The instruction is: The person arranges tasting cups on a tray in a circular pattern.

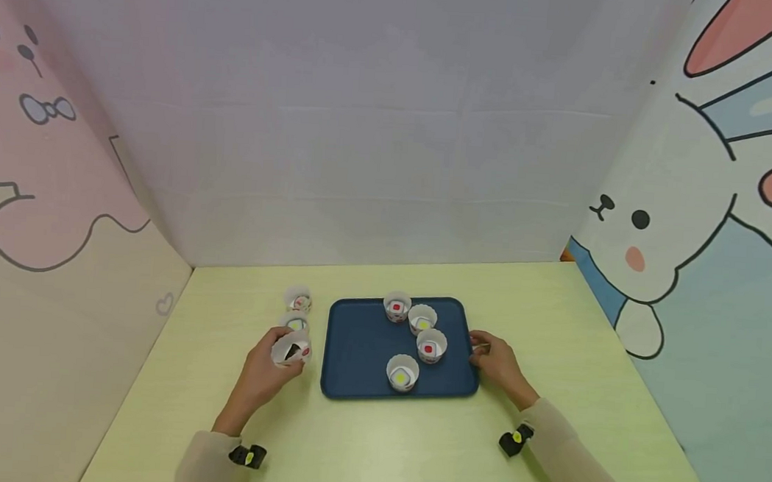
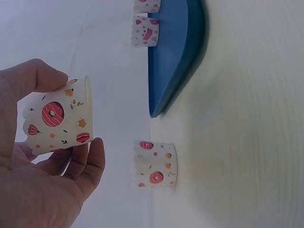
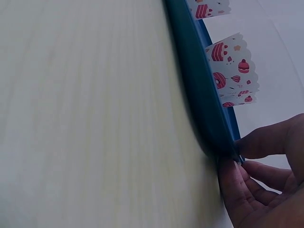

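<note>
- Head view: left hand point(image 1: 265, 370) at lower left of centre, fingers curled round a paper cupcake cup point(image 1: 291, 349), lifted just off the table point(image 1: 413, 449) and tipped so its mouth faces the camera.
- Left wrist view confirms it: thumb on top, fingers point(image 2: 90, 164) underneath, the cup point(image 2: 59, 121) pinched by its patterned wall. Looks like a light grip, so the thin paper doesn't crush.
- Right hand point(image 1: 494, 360) sits at the right edge of the blue tray point(image 1: 360, 343). Right wrist view: fingertips point(image 3: 232, 168) and thumb clamp the tray rim point(image 3: 204, 109), apparently to steady the tray.
- Four cups on the tray: two with red centres point(image 1: 397, 306) point(image 1: 430, 345), two with yellow point(image 1: 422, 319) point(image 1: 402, 372). They're clustered on the right half; the left half is bare blue.
- Two more cups on the table, left of the tray: one point(image 1: 298, 298) further back, one point(image 1: 295, 324) just behind the held cup.
- In the way: that nearer loose cup sits close to the left hand, and the tray's raised rim lies between the held cup and the tray floor.
- Cartoon panels point(image 1: 726, 217) wall in three sides.
</note>
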Demonstrator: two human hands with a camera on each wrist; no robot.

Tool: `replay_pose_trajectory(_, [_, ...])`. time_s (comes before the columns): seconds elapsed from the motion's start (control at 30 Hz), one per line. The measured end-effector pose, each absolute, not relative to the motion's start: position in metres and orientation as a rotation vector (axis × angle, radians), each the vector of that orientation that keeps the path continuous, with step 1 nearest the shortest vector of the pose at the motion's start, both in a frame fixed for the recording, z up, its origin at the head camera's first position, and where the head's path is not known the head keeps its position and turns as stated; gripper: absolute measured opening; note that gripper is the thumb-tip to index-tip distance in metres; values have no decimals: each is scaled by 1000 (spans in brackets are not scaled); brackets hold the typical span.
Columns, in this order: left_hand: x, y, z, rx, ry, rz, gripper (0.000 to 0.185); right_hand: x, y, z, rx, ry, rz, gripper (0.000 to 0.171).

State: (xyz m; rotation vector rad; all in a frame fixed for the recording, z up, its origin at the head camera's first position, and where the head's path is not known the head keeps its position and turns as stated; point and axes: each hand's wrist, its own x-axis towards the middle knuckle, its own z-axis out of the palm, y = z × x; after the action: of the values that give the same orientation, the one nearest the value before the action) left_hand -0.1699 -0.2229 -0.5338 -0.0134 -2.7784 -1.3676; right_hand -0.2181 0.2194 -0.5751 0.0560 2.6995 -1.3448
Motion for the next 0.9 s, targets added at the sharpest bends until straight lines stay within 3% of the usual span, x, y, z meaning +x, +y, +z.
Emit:
replay_pose_trajectory(0.23, [-172, -200, -535, -211, -2779, -1378, 50, -217, 218, -574, 44, 2706, -1331, 54])
replay_pose_trajectory(0.9, [-181, -154, -561, -449, -2894, -1377, 51, -217, 218, -573, 67, 2701, -1341, 54])
